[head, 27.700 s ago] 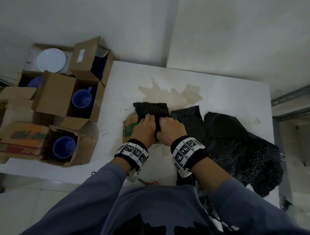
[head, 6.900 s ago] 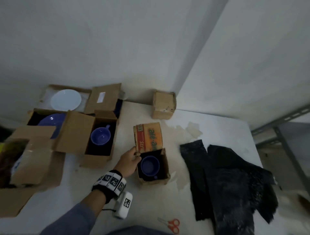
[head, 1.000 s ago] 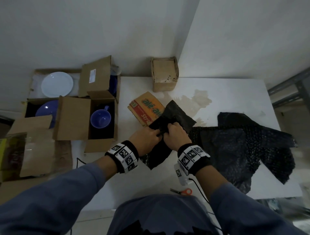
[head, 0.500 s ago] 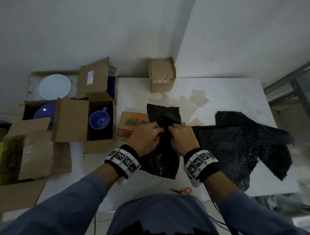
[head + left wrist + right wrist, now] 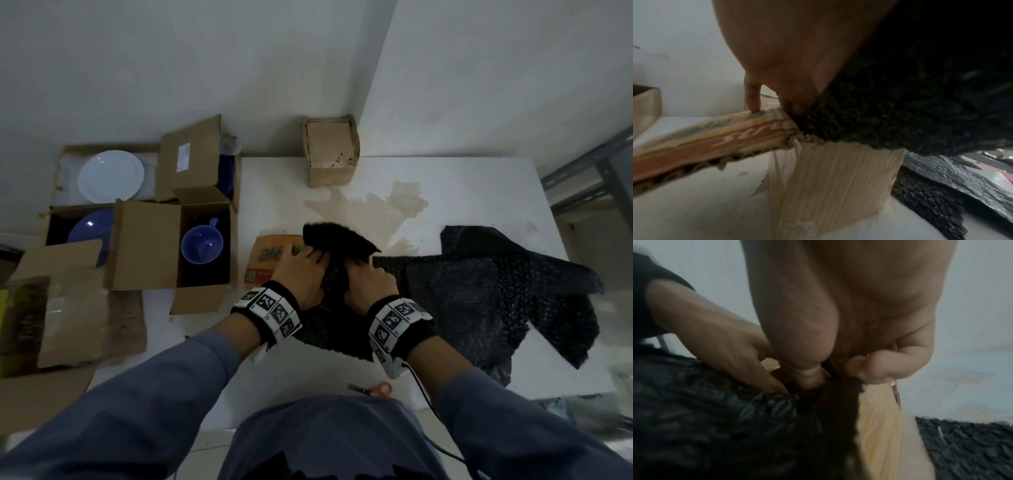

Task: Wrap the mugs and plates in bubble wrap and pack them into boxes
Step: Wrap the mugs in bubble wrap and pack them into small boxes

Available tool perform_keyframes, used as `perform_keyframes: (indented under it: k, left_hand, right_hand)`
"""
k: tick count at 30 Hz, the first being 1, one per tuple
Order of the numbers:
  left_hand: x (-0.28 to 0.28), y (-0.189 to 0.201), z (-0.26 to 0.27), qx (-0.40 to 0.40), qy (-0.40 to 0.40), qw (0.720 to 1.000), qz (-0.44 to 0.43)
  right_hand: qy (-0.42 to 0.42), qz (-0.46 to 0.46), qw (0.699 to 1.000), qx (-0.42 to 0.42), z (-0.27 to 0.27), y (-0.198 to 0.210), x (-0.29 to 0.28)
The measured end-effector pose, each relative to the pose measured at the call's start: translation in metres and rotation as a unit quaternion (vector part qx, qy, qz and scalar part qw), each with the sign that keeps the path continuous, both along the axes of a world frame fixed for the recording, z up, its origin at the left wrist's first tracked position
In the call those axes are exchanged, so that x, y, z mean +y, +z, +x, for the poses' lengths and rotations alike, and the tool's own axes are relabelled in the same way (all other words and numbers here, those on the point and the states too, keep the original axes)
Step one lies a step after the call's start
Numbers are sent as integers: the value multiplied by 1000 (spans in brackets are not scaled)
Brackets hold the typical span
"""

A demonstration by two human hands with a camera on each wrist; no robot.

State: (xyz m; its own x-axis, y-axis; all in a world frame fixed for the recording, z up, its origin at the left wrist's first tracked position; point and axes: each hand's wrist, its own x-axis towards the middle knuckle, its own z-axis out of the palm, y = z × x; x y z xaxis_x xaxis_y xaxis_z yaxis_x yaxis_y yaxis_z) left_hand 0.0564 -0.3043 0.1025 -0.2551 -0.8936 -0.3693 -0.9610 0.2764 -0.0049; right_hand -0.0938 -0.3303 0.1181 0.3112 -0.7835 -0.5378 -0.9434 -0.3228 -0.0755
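Observation:
A sheet of black bubble wrap (image 5: 337, 240) lies draped over a small cardboard box (image 5: 838, 178) at the middle of the white table (image 5: 462, 192). The sheet's near end hangs toward me. My left hand (image 5: 301, 270) grips the wrap on the box's left side, and one finger (image 5: 753, 97) rests on the printed flap (image 5: 270, 257). On the right side, my right hand (image 5: 366, 281) pinches the wrap (image 5: 838, 386) between thumb and fingers. The wrap hides the inside of the box. A blue mug (image 5: 202, 245) sits in an open box to the left.
More black bubble wrap (image 5: 496, 294) is piled on the table's right half. Orange-handled scissors (image 5: 373, 389) lie at the near edge. A closed small box (image 5: 330, 154) stands at the back. Left of the table, open boxes hold a white plate (image 5: 110, 176) and a blue plate (image 5: 89, 229).
The wrap's far end has bunched and folded over the box. Both hands have shifted slightly away from me and pushed the sheet down. The printed flap has stayed out to the left.

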Motion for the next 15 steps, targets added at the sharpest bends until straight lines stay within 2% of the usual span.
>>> perform_keyframes:
  k: [4,9,15]
  left_hand:
    - [-7,-3,-1,3,13,1000,16]
    - [-12,-6,-1,2,14,999,44]
    - [-20,-10,-4,22,17,999,42]
  right_hand:
    - [5,36,999,-2,-2,1,-7]
    - [58,-39,997,10,-2,12,-10]
    - [16,63,998,9,6,3,-16]
